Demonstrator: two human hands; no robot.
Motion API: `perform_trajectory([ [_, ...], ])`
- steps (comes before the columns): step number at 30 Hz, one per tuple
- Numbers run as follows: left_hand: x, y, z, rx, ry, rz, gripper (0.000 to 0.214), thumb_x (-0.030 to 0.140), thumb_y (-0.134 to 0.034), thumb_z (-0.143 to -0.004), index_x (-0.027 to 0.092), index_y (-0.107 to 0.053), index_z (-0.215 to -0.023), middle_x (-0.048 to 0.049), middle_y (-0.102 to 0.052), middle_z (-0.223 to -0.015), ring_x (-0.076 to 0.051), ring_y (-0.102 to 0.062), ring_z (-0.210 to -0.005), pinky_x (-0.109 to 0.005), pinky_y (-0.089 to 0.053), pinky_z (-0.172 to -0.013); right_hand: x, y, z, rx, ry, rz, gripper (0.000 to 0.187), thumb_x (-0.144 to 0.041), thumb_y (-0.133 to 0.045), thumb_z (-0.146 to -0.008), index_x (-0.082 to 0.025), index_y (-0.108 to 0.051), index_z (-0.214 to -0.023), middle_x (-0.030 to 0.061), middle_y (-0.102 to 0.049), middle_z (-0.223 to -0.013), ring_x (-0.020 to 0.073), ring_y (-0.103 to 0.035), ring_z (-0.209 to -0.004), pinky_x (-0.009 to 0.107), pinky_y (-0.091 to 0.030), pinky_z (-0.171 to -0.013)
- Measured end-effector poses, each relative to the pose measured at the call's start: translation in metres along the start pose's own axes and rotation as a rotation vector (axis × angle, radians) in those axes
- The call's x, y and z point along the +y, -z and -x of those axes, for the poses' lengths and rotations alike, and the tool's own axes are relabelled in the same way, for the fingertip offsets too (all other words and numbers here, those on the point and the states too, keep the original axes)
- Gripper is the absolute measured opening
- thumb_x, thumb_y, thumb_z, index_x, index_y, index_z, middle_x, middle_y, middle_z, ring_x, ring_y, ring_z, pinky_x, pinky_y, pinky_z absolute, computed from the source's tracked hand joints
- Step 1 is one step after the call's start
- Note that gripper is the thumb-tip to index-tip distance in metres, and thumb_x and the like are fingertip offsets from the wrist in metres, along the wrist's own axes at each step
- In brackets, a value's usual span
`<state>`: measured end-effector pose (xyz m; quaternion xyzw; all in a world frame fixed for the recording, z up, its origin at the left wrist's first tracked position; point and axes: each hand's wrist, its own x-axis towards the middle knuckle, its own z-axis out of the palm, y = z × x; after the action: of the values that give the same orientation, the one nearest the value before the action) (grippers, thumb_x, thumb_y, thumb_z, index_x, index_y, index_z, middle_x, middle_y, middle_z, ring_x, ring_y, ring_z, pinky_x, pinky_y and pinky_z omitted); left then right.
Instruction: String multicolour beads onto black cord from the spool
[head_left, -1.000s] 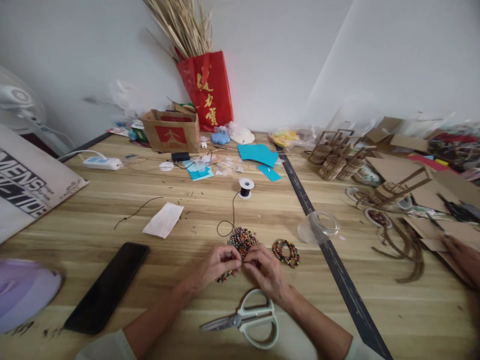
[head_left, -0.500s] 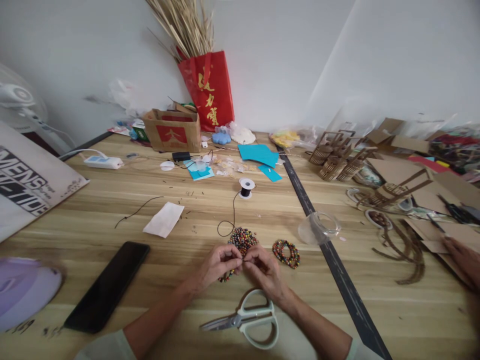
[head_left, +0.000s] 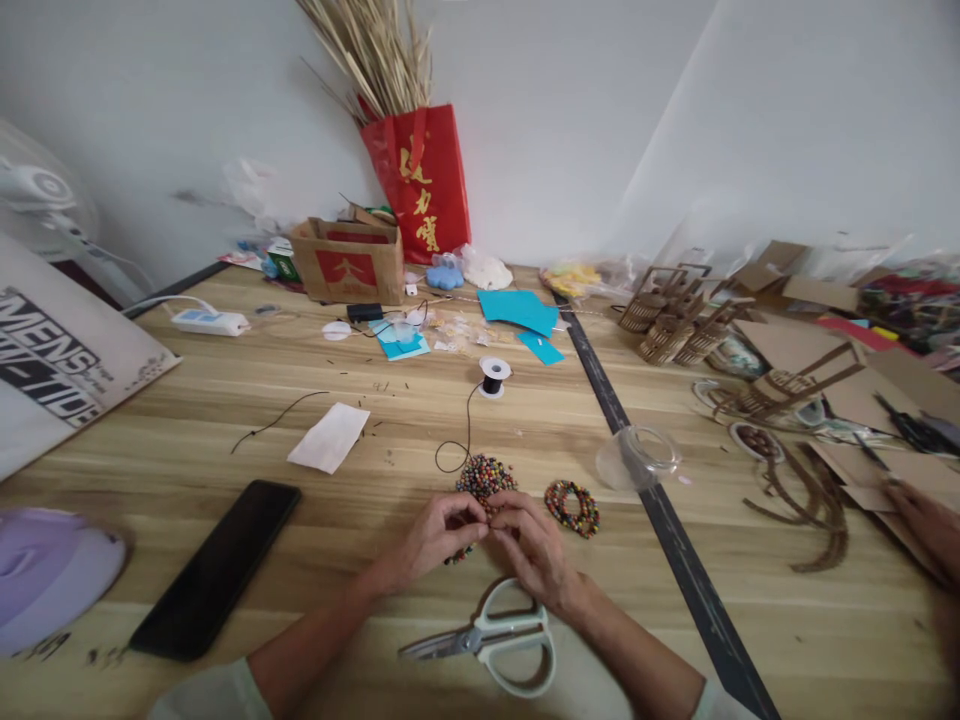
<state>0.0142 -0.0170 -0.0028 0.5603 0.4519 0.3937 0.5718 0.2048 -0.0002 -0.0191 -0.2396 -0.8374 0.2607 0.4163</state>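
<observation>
My left hand point(head_left: 442, 535) and my right hand point(head_left: 531, 543) meet fingertip to fingertip at the near edge of a pile of small multicoloured beads point(head_left: 487, 474). Both are closed in a pinch, and whatever lies between the fingertips is too small to name. Some beads point(head_left: 459, 555) show beneath the left fingers. Black cord point(head_left: 469, 410) runs from a white spool point(head_left: 493, 376), loops on the table and reaches the bead pile. Right of my right hand lies a coiled bead bracelet point(head_left: 572, 508). Scissors point(head_left: 491, 637) with pale handles rest slightly spread below my hands.
A black phone point(head_left: 217, 570), white paper point(head_left: 328, 437) and a piece of cord lie left. To the right stand a clear plastic cup point(head_left: 637, 458) and small woven baskets point(head_left: 667, 320). Another person's hand point(head_left: 926, 515) is at the right edge, by cardboard. A red bag point(head_left: 427, 180) stands behind.
My fingertips have shifted slightly at the pinch, and my left fingers curl a little differently. The scissors, spool, bracelet and bead pile stay put.
</observation>
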Motion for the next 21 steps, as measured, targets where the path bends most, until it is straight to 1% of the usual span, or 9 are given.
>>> perform_trajectory([
  [3,-0.0008,0.0,0.0008,0.006,-0.038,-0.065,0.02,0.032,-0.068,-0.077,0.013,-0.067,-0.072,-0.0027,-0.058,-0.072,-0.012,-0.052,-0.064,-0.021,-0.04,-0.057,0.0024,0.0012,0.0003,-0.058,0.021,0.011,0.014,-0.013,-0.046,-0.097,-0.021,-0.056,-0.103,0.0087,-0.063,-0.102,0.0174,-0.062,-0.096,0.028,-0.052,-0.081],
  [7,-0.0032,-0.0005,0.0015,0.029,-0.021,-0.078,0.019,0.031,-0.071,-0.073,0.012,-0.069,-0.072,-0.0037,-0.059,-0.075,-0.013,-0.054,-0.067,-0.023,-0.043,-0.061,0.0008,0.0018,-0.0009,-0.051,0.008,0.001,0.012,-0.016,-0.045,-0.098,-0.02,-0.056,-0.101,0.007,-0.064,-0.092,0.0167,-0.062,-0.086,0.027,-0.053,-0.076],
  [10,-0.003,-0.0001,0.0018,0.02,0.044,0.002,0.024,0.033,-0.076,-0.068,0.012,-0.069,-0.076,-0.0035,-0.061,-0.076,-0.013,-0.055,-0.066,-0.024,-0.044,-0.062,-0.0011,0.0021,-0.0016,-0.024,-0.02,-0.021,0.012,-0.017,-0.045,-0.097,-0.02,-0.057,-0.1,0.0061,-0.064,-0.088,0.0166,-0.062,-0.082,0.027,-0.052,-0.073],
  [14,0.0003,0.002,0.0016,-0.006,0.132,0.122,0.031,0.032,-0.081,-0.062,0.011,-0.068,-0.08,-0.0021,-0.063,-0.07,-0.012,-0.056,-0.064,-0.024,-0.044,-0.061,-0.0015,0.0015,-0.0015,0.025,-0.093,-0.073,0.011,-0.017,-0.047,-0.096,-0.02,-0.057,-0.096,0.0052,-0.064,-0.083,0.0166,-0.061,-0.077,0.027,-0.05,-0.068],
  [18,0.001,0.0038,0.0003,-0.014,0.151,0.213,0.035,0.032,-0.086,-0.057,0.011,-0.068,-0.079,-0.0025,-0.066,-0.071,-0.012,-0.058,-0.066,-0.024,-0.045,-0.063,-0.0015,0.0002,-0.0008,0.046,-0.146,-0.127,0.011,-0.022,-0.049,-0.095,-0.02,-0.059,-0.092,0.0049,-0.064,-0.08,0.0166,-0.061,-0.073,0.027,-0.049,-0.066],
  [21,-0.0003,0.0043,-0.0004,-0.002,0.135,0.229,0.036,0.033,-0.086,-0.057,0.011,-0.067,-0.078,-0.002,-0.066,-0.071,-0.011,-0.057,-0.064,-0.024,-0.044,-0.063,-0.0021,-0.0001,-0.0006,0.046,-0.169,-0.153,0.012,-0.023,-0.05,-0.095,-0.02,-0.06,-0.09,0.0045,-0.064,-0.079,0.016,-0.06,-0.072,0.026,-0.049,-0.065],
])
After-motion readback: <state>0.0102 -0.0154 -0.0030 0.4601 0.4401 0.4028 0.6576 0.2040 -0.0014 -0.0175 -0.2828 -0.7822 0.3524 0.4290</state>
